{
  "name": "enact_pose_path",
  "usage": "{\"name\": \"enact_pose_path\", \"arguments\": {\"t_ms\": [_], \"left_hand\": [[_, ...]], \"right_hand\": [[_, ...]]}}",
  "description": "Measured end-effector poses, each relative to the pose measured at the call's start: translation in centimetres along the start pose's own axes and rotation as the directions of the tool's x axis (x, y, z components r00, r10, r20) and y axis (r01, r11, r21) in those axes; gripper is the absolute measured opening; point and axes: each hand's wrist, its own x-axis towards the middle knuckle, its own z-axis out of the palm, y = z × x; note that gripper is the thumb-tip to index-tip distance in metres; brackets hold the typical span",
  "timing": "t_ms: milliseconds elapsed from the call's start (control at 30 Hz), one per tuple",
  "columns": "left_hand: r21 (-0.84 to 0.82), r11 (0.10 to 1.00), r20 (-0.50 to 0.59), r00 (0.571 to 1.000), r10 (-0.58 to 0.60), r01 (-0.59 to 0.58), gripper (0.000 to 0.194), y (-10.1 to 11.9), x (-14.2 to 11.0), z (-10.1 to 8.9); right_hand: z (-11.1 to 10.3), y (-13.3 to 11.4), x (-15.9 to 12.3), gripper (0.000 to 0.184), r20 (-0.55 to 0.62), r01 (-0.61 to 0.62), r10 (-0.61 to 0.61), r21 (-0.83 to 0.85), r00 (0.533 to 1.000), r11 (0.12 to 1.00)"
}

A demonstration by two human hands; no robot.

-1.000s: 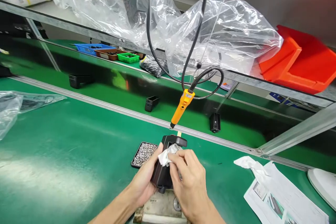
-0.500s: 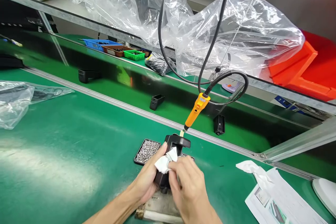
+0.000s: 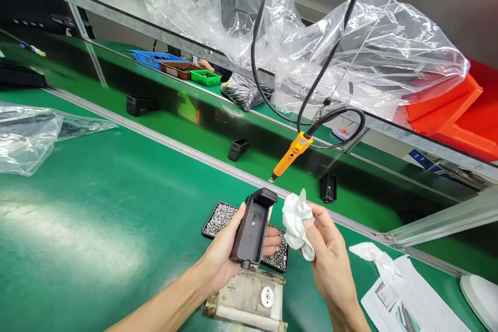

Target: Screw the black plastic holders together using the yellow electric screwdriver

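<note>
My left hand (image 3: pixel 221 257) grips a black plastic housing (image 3: pixel 252 228) upright above a worn white fixture block (image 3: pixel 249 298). My right hand (image 3: pixel 330 259) pinches a crumpled white cloth (image 3: pixel 295 220) just to the right of the housing, apart from it. Behind the housing lies a black tray of small silver screws (image 3: pixel 220 218). An orange electric screwdriver (image 3: pixel 290 156) hangs on a black cable above and behind my hands.
Black housings (image 3: pixel 238 149) ride the dark conveyor belt (image 3: pixel 187 119) beyond a metal rail. Clear plastic bags (image 3: pixel 27 137) lie at the left and on the upper shelf. Papers and a white cloth (image 3: pixel 392 280) lie at the right, red bins (image 3: pixel 459 111) beyond.
My right hand has lifted the cloth off the housing and moved right. The housing now shows its full face, tilted up in my left hand. The view has shifted slightly.
</note>
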Motion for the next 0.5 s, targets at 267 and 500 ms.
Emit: {"name": "enact_pose_path", "arguments": {"t_ms": [267, 500], "left_hand": [[-0.025, 0.998, 0.008, 0.998, 0.06, -0.059, 0.055, -0.9, 0.6, -1.0], [0.04, 0.997, 0.042, 0.997, 0.07, -0.071, 0.054, -0.9, -0.2, -0.5]], "right_hand": [[3.8, 1.6, -1.5, 0.008, 0.189, 0.432, -0.391, -0.474, 0.901, 0.767], [4.5, 2.2, -1.0, 0.017, 0.23, 0.587, -0.638, -0.687, 0.735, 0.429]]}}
